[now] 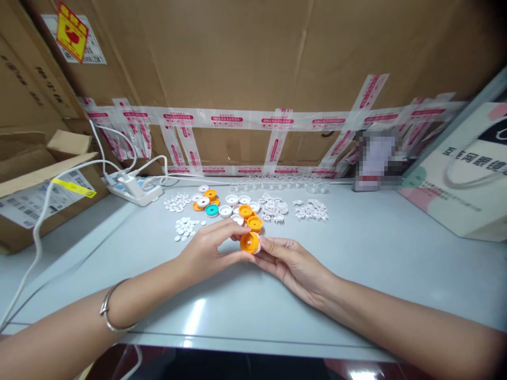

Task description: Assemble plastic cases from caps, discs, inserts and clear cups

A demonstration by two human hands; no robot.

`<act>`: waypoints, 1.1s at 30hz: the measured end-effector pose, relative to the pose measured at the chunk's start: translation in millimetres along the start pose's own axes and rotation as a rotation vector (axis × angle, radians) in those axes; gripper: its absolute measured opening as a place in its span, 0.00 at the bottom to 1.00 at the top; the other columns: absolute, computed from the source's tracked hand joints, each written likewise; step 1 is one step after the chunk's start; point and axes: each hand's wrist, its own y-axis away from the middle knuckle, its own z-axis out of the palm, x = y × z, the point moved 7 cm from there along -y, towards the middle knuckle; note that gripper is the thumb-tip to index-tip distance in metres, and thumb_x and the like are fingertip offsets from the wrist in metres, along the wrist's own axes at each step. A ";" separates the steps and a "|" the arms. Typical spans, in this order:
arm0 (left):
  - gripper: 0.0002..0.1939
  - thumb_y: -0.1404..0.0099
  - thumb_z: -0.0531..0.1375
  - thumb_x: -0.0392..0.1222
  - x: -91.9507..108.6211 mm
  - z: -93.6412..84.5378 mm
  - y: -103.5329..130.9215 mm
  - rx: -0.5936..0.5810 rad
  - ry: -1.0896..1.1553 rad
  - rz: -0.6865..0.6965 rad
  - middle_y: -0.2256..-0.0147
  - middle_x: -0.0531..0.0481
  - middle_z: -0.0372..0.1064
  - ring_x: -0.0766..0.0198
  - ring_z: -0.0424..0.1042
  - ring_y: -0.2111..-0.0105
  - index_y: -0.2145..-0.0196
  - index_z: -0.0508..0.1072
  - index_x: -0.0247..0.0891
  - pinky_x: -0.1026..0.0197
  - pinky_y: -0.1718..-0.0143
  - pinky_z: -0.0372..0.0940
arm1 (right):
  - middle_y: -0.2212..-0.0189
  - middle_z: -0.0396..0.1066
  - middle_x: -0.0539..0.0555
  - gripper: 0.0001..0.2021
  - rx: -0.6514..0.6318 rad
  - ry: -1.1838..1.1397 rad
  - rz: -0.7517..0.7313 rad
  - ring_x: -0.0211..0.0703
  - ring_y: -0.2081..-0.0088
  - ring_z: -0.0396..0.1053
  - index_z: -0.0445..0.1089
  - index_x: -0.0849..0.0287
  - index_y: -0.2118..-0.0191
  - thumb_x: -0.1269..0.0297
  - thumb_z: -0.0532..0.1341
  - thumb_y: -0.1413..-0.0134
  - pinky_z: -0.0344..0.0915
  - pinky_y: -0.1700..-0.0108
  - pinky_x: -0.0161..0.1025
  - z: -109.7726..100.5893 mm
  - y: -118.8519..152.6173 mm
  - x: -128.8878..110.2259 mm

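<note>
An orange round cap [248, 243] with a white rim on its right side is held above the table, its hollow face tilted toward me. My left hand [214, 245] pinches it between thumb and fingers from the left. From the right, the thumb and fingers of my right hand [293, 264] close on its white side. A small white piece shows in the cap's hollow. Just behind lie more orange caps [255, 224], white caps [225, 211] and a teal cap [212, 210]. Small white discs [186, 227] are heaped to the left, white spiky parts [273, 206] to the right.
Clear plastic rings [273, 182] line the back edge, beside another pile of white parts [311, 210]. A power strip [134, 187] with white cables and an open carton [51, 195] stand left. Cardboard [237, 58] walls the back; a printed bag [459, 179] stands right.
</note>
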 end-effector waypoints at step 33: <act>0.21 0.40 0.56 0.39 -16.4 24.9 11.6 -0.344 -0.034 -0.181 0.59 0.46 0.69 0.62 0.68 0.60 0.48 0.66 0.41 0.61 0.58 0.63 | 0.65 0.73 0.58 0.13 0.523 1.732 -0.533 0.45 0.69 0.68 0.75 0.61 0.65 0.60 0.58 0.52 0.64 0.62 0.42 -117.1 -24.3 -154.9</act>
